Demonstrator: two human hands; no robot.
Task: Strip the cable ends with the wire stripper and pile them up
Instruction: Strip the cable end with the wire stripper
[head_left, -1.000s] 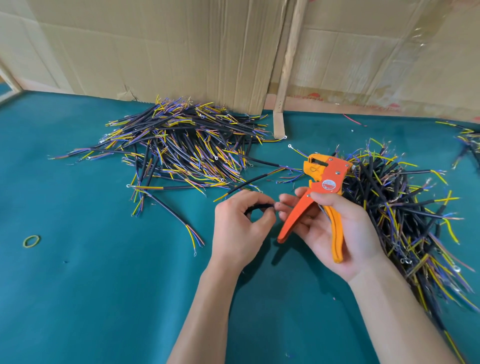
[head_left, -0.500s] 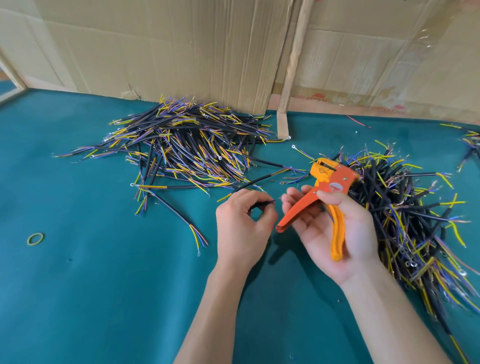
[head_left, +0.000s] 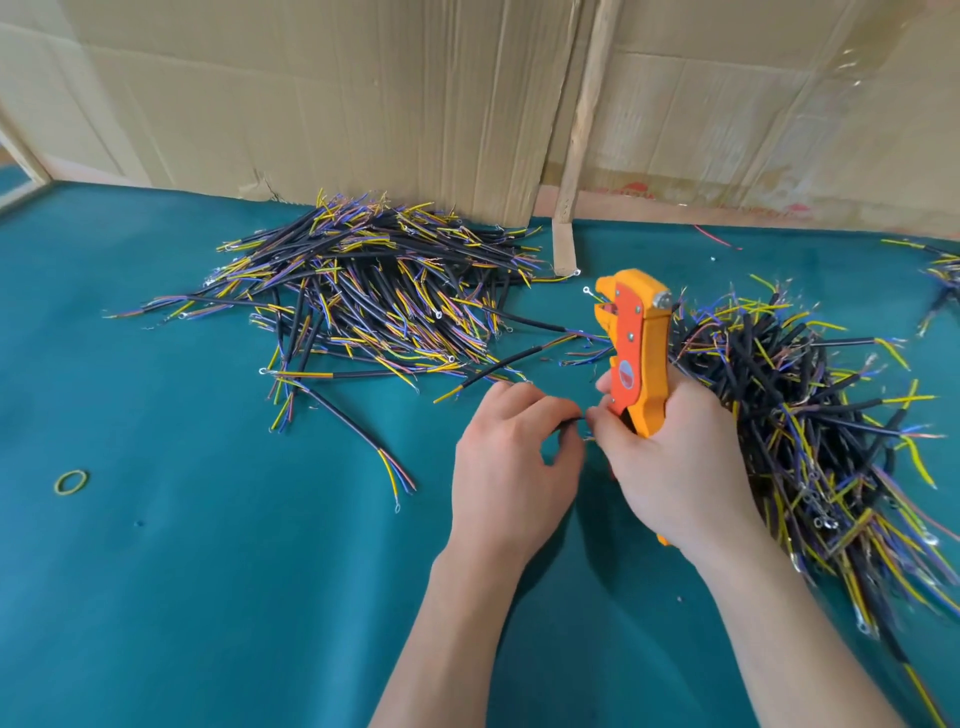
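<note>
Here, my left hand pinches a short black cable whose long axis runs left to right, its free end meeting the fingertips of my right hand just beside it. That right hand grips the orange wire stripper upright, head pointing far, above the green surface. Cable piles lie far left and right; likely, I must bring the end up into the stripper's head.

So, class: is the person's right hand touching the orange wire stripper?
Touching. The head view shows the right hand wrapped around the wire stripper, its fingers curled over the handles with no gap.
</note>
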